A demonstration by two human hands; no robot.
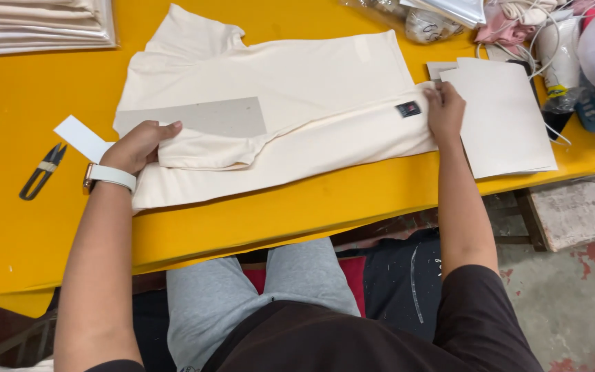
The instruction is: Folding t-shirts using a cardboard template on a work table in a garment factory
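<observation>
Cream shirt (290, 110) | spread between hands | left (136, 146), right (445, 114) pinch folded edge

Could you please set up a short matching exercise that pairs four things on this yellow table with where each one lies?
Things:
1. thread snips
2. grey cardboard sheet
3. small dark label
4. stack of off-white boards

Places:
A. on the cream T-shirt, just above the left hand
B. near the table's left edge, apart from the shirt
C. right of the shirt, beyond the right hand
D. on the folded shirt, beside the right hand's fingers

Pairs: 1-B, 2-A, 3-D, 4-C
</observation>
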